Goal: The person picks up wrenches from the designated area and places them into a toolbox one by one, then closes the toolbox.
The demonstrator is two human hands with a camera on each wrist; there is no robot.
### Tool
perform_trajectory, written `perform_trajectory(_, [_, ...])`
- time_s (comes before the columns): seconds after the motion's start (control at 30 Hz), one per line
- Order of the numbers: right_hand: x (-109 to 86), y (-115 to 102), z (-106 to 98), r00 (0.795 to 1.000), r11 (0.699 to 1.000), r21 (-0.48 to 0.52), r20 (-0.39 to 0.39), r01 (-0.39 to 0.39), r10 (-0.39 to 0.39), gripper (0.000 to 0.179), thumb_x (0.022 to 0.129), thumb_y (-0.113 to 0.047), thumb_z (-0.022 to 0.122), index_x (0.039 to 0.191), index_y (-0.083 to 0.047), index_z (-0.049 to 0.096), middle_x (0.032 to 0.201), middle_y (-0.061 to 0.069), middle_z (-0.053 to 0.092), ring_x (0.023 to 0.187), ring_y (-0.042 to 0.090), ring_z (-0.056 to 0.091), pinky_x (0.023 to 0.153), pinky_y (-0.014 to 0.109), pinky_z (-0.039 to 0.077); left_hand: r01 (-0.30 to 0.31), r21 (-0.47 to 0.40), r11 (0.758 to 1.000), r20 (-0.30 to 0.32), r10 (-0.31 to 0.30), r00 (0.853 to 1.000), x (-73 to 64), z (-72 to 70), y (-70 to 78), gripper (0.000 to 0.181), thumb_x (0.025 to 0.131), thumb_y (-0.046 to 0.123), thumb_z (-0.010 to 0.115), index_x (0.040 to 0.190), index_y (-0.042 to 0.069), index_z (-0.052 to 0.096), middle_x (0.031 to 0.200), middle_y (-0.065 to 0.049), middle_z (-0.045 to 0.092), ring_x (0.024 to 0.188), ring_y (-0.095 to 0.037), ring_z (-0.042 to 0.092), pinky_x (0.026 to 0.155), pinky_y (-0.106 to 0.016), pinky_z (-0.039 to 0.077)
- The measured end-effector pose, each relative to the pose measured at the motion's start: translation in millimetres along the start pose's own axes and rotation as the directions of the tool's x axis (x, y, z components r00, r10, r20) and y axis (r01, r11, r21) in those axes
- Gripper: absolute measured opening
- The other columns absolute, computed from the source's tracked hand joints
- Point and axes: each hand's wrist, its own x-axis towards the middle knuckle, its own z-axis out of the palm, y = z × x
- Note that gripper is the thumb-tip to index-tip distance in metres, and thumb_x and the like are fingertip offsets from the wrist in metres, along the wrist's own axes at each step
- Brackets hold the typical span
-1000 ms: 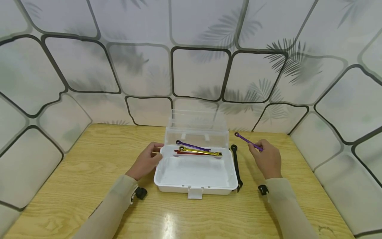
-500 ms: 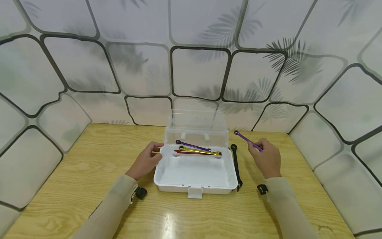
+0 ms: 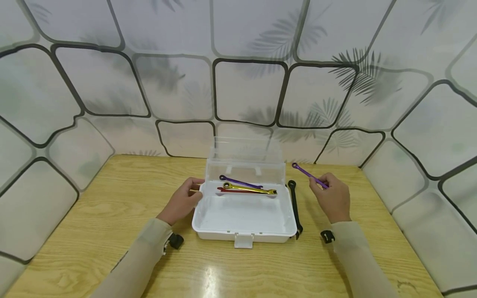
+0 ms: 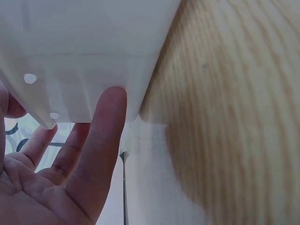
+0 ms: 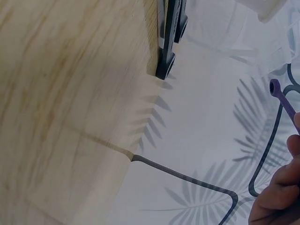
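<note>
A white plastic toolbox (image 3: pixel 244 213) stands on the table, its clear lid (image 3: pixel 246 165) raised at the back. My left hand (image 3: pixel 182 200) holds the box's left side, thumb at the rim; in the left wrist view a finger (image 4: pixel 108 122) presses the outer wall. Inside, along the back, lie a purple wrench (image 3: pixel 240 181), a gold wrench (image 3: pixel 249 188) and a red wrench (image 3: pixel 232 191), partly under the gold one. To the right of the box, my right hand (image 3: pixel 333 198) pinches another purple wrench (image 3: pixel 307 174) above the table, ring end pointing away to the upper left.
A black wrench (image 3: pixel 295 205) leans along the box's right wall, with at least one more dark wrench (image 5: pixel 181 28) beside it, partly hidden. The wooden table (image 3: pixel 123 198) meets a patterned backdrop (image 3: pixel 249 91) at the back and sides.
Almost nothing differs. The right hand with its purple wrench has shifted very slightly left; the left hand and the box stay in place.
</note>
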Motion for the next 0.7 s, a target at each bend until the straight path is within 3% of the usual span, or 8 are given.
perform_trajectory(0.7, [0.6, -4.3, -1.5, 0.991, 0.991, 0.103, -0.118, 0.080, -0.068, 0.009, 0.086, -0.009, 0.078, 0.079, -0.006, 0.073, 0.063, 0.003, 0.064, 0.051, 0.007, 0.045, 0.049, 0.016, 0.033, -0.012, -0.009, 1.000, 0.010, 0.012, 1.000, -1.1, 0.0, -0.3, 0.048, 0.098, 0.014, 0.051, 0.145, 0.011, 0.049, 0.137, -0.019, 0.054, 0.112, -0.031, 0.059, 0.081, -0.037, 0.056])
